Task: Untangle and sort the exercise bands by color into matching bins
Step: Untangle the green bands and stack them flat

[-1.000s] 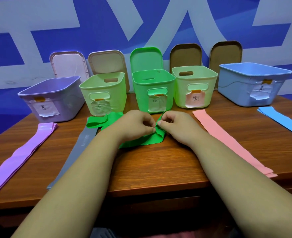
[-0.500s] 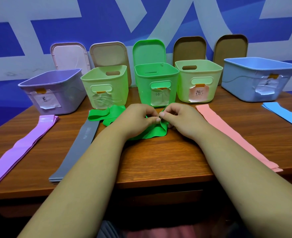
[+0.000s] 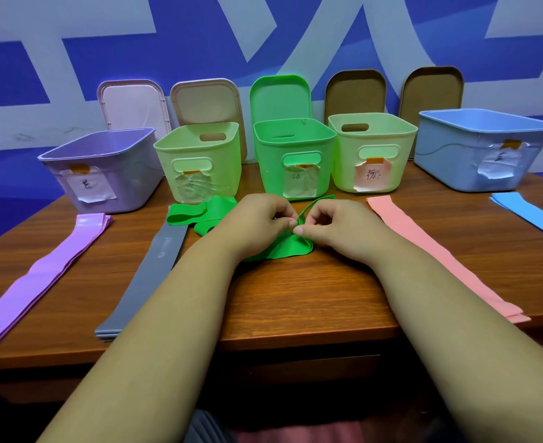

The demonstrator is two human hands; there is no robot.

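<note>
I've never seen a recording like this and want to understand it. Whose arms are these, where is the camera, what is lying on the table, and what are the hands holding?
There is no machine here. A person works with bare hands, and the one picture comes from a camera worn on their head, looking forward and down. The left hand and right hand both pinch a crumpled green band at the middle of the wooden table. Flat on the table lie purple bands, grey bands, pink bands and blue bands. Behind them stand five open bins, among them a purple bin, a green bin and a blue bin. Lids lean against the wall.
</note>
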